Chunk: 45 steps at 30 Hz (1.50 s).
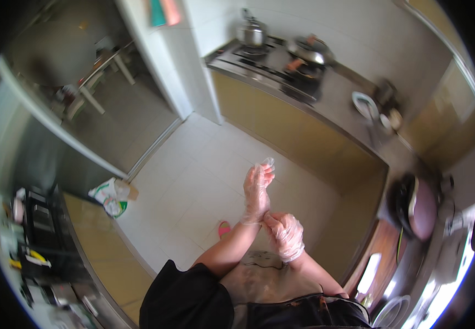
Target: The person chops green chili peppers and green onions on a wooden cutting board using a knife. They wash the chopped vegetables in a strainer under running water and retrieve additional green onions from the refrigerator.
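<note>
My left hand (258,193) is raised over the tiled floor in a clear disposable plastic glove (254,207), its fingers slightly curled and holding nothing. My right hand (286,236) wears a similar clear glove. Its fingers are closed at my left wrist, gripping the cuff of the left glove; the exact pinch point is partly hidden by the fingers. A light apron (258,279) with a printed drawing covers my front, below both hands. One pink slipper (224,229) shows beside my left forearm.
Ahead, a gas stove (262,66) holds a metal kettle (252,35) and a lidded pan (310,49). A cleaver (369,274) lies on a wooden cutting board (379,259) at right, near pans (422,209). A plastic bag (109,197) sits on the floor by the left cabinet.
</note>
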Available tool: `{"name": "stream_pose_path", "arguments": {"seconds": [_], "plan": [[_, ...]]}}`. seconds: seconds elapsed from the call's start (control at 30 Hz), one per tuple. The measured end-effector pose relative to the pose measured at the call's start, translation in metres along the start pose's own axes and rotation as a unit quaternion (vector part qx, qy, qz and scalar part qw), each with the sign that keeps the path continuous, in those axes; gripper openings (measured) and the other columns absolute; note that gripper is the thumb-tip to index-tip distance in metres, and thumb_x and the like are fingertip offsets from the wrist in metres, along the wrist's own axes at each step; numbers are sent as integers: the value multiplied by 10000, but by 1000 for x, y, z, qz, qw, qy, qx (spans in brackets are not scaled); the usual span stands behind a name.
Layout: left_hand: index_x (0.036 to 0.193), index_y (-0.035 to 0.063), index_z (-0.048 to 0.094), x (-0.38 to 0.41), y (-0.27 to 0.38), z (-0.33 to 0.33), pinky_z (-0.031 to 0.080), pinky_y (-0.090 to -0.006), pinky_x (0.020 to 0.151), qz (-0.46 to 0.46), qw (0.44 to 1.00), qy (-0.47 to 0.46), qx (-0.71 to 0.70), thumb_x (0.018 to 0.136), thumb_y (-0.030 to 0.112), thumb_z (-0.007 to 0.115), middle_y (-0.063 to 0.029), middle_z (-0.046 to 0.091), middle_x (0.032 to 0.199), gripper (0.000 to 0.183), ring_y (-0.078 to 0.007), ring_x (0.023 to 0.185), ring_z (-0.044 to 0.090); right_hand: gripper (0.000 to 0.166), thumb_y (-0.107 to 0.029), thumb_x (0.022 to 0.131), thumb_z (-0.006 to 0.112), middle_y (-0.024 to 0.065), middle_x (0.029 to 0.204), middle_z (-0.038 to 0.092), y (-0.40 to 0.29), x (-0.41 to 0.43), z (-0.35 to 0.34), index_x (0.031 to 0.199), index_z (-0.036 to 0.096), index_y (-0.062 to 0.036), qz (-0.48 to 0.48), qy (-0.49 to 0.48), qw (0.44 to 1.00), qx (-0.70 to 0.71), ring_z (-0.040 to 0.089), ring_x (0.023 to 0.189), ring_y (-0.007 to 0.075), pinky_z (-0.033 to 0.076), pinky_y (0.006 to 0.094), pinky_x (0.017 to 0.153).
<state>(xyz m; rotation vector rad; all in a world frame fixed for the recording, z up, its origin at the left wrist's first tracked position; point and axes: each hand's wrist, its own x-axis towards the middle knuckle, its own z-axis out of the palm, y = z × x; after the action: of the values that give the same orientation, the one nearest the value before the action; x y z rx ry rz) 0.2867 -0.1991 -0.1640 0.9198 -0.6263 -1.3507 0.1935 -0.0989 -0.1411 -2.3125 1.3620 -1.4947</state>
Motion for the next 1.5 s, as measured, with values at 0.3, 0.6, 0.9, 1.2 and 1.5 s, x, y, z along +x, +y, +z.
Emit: {"name": "stream_pose_path", "arguments": {"seconds": [0.3,0.6,0.9,1.2,1.5], "plan": [[1085,45,621,97,178,-212,467,-285,854,77,952,293,-54,939,300,643,-38,630,995,295,-128,890,577,352,-73,784,754,47,904,650,-121,133,222,1104,615,-122,-102,-147,952,249,634,717,287,533,376,612],[1026,50,610,186,301,-365,461,-282,862,221,900,371,-53,961,197,586,-33,616,980,162,-138,888,563,226,-67,792,737,87,901,630,-166,221,415,988,631,-105,-135,-292,897,303,638,833,304,534,390,694],[1104,49,621,376,355,-454,489,-303,823,188,897,394,-73,936,242,633,-48,641,1023,257,-168,907,620,188,-24,828,663,105,931,643,-162,363,586,994,603,-86,-174,-293,849,404,634,816,317,515,409,680],[1291,37,590,578,494,-526,370,-387,1072,152,958,120,-210,1007,412,516,-105,622,1277,477,-222,1211,541,130,-112,928,568,119,929,644,-135,535,762,1040,620,-73,-281,-479,670,493,623,910,326,502,403,802],[1142,-22,622,660,640,-509,393,-336,1046,68,980,-176,58,1024,368,461,-110,643,1103,438,-200,1100,582,207,-226,972,588,71,926,662,-81,667,943,1005,618,-24,162,-655,409,614,620,869,149,496,289,784]]}}
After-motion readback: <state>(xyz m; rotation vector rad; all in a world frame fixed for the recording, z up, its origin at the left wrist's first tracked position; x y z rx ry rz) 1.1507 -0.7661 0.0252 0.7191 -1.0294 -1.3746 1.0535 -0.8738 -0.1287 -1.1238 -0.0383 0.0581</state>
